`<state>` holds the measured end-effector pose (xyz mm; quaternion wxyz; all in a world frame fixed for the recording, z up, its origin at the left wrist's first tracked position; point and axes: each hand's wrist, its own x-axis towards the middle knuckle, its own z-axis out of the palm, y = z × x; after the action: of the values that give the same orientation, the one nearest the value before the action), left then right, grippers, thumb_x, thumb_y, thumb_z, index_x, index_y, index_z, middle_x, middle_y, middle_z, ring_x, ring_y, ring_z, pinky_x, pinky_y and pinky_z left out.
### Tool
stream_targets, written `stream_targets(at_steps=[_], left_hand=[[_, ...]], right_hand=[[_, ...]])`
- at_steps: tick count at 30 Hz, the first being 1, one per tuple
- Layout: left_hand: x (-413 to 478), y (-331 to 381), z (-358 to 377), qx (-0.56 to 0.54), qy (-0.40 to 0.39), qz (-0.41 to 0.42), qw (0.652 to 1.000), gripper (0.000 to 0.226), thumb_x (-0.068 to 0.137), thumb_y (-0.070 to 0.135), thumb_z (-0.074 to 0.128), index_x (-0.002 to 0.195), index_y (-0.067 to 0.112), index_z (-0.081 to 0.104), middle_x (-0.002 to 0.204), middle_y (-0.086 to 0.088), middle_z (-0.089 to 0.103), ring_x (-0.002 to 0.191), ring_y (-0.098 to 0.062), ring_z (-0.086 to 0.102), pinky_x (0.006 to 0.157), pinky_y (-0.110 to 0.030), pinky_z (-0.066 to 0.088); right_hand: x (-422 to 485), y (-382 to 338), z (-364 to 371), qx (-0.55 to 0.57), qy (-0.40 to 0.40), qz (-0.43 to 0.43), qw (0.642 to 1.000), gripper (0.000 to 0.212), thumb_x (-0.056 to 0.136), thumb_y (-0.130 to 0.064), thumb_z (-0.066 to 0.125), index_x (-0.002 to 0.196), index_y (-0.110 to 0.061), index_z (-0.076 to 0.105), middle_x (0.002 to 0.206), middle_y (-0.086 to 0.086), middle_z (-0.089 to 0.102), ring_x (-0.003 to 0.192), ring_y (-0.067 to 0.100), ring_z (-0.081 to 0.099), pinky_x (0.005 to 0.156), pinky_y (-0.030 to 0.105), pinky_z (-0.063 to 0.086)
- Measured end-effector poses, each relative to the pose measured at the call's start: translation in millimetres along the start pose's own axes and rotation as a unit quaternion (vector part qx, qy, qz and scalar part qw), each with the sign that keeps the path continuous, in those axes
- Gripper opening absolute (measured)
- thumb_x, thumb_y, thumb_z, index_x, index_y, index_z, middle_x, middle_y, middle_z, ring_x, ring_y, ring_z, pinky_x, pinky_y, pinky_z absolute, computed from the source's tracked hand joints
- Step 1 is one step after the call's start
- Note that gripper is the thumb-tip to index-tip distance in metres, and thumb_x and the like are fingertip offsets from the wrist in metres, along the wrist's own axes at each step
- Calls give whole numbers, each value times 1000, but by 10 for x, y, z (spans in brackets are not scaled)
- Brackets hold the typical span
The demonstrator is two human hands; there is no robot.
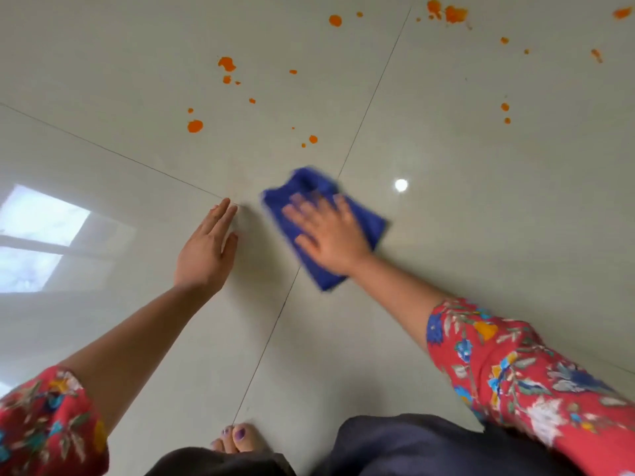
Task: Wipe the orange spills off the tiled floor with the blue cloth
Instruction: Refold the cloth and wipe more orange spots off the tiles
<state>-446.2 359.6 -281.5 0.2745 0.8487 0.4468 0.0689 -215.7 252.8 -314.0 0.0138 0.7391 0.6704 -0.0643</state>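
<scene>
Your right hand (330, 237) presses the blue cloth (367, 223) flat at frame center, fingers straight and spread. Left hand (206, 247) flat on tiled floor (481, 201), fingers together. Orange spills (195, 126) dot the upper frame.

**Figure.** We show the blue cloth (305, 185), a deep-blue folded rag lying flat on the tiled floor (481, 235), its outline blurred. The right hand (326, 235) presses it from above with fingers straight and spread, covering its middle; blue shows on every side of the hand. Thin dark grout lines (268, 341) run in under the cloth. The floor consists of large, glossy, pale grey-green tiles. The orange spills (195, 126) lie on the far tiles, beyond the cloth and apart from it, as bright round drops and irregular blotches. We note the nearest drops (312, 139) just past the cloth's far edge and the largest blotches (455, 13) at the far right.
</scene>
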Motion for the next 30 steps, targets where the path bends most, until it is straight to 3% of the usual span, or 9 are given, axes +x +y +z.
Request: stream_targets(at_steps=[3, 5, 9, 11, 14, 18, 24, 27, 30], left_hand=[[120, 25, 7, 1, -15, -2, 1000, 50, 100, 28, 40, 149, 24, 30, 158, 9, 20, 146, -10, 16, 112, -30, 26], [186, 35, 31, -6, -16, -8, 1000, 51, 100, 28, 40, 149, 24, 29, 158, 8, 20, 146, -11, 15, 115, -32, 24], [259, 95, 73, -12, -9, -15, 1000, 51, 99, 24, 42, 148, 20, 31, 157, 3, 24, 146, -16, 19, 116, -33, 24], [328, 139, 76, -15, -8, -10, 1000, 52, 98, 23, 45, 148, 18, 32, 157, 1, 25, 146, -18, 19, 116, -33, 24], [464, 120, 29, 15, -23, 17, 999, 56, 98, 29, 44, 150, 20, 26, 158, 6, 17, 147, -14, 12, 117, -31, 18], [683, 2, -21, 44, -41, 28, 998, 62, 98, 33, 44, 152, 21, 17, 159, 8, 7, 147, -11, 1, 118, -30, 9], [1046, -3, 37, 59, -105, 18, 993, 78, 93, 54, 38, 151, 25, -6, 155, 13, -18, 141, -5, -20, 118, -31, -3], [1089, -41, 134, 106, -165, 27, 980, 93, 74, 77, 14, 145, 30, -25, 146, 15, -37, 136, -7, -34, 114, -29, -14], [1080, -49, 146, 119, -184, 31, 975, 93, 73, 80, 9, 141, 31, -32, 143, 15, -42, 134, -9, -38, 112, -30, -18]], right_hand=[[-464, 687, -31, 5, 53, 255, 966, 59, 96, -50, 22, 152, -31, 22, 160, -5, 23, 143, 27, 30, 115, 56, 16], [-897, 428, -1, 8, 60, 316, 947, 60, 95, -46, 28, 153, -28, 21, 160, -3, 23, 141, 31, 31, 115, 60, 14], [-818, -528, 85, 56, 19, 29, 998, 58, 96, -43, 34, 152, -30, 24, 160, -5, 21, 144, 28, 29, 115, 59, 14], [-195, -346, 9, 63, 20, -29, 997, 56, 97, -43, 31, 151, -31, 26, 159, -7, 24, 144, 24, 28, 117, 55, 14], [402, 345, -74, 29, 5, 108, 994, 60, 94, -47, 19, 150, -30, 30, 158, -4, 29, 141, 27, 34, 116, 54, 14], [-85, 556, -23, 20, 61, 283, 957, 59, 97, -47, 23, 152, -28, 25, 157, -4, 30, 140, 27, 34, 116, 56, 15], [526, -22, -74, 53, 23, 53, 997, 57, 96, -45, 30, 151, -30, 28, 157, -6, 30, 141, 26, 33, 116, 56, 18], [1064, 432, -177, 34, -32, 114, 992, 63, 93, -52, 14, 152, -32, 22, 160, -6, 22, 144, 25, 27, 117, 53, 9], [917, 713, -194, 49, -50, 231, 970, 68, 90, -56, 0, 153, -33, 6, 163, -8, 6, 149, 21, 13, 118, 52, 0]])
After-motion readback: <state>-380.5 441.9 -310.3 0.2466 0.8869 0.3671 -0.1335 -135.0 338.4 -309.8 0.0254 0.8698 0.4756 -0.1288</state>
